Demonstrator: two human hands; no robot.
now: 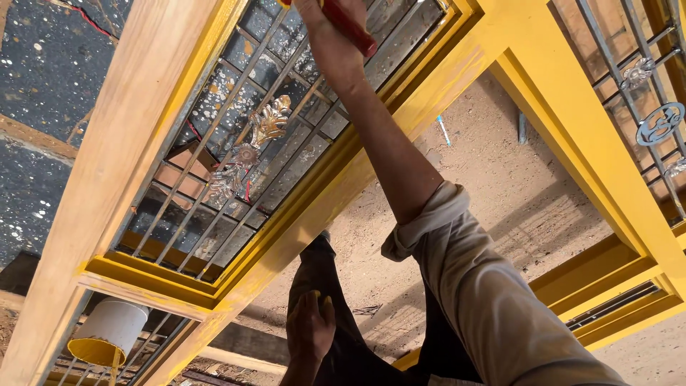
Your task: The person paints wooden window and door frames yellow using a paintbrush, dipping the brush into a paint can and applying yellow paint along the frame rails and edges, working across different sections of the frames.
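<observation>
My right hand [332, 43] reaches far up and is shut on a red-handled tool [350, 27], probably a brush; its working end is cut off by the frame's top. The hand is over the metal grille [243, 164] of a wooden window frame [336, 193] painted yellow. A sleeve is rolled up at that arm's elbow. My left hand [309, 327] is low in the view. Its fingers curl over the yellow frame's edge beside my dark trouser leg [336, 300].
A white pot with yellow paint [107, 332] hangs or stands at the lower left by the unpainted wooden outer post [107, 164]. A second yellow frame with a grille [629, 107] is at the right. Sandy ground [493, 179] shows between the frames.
</observation>
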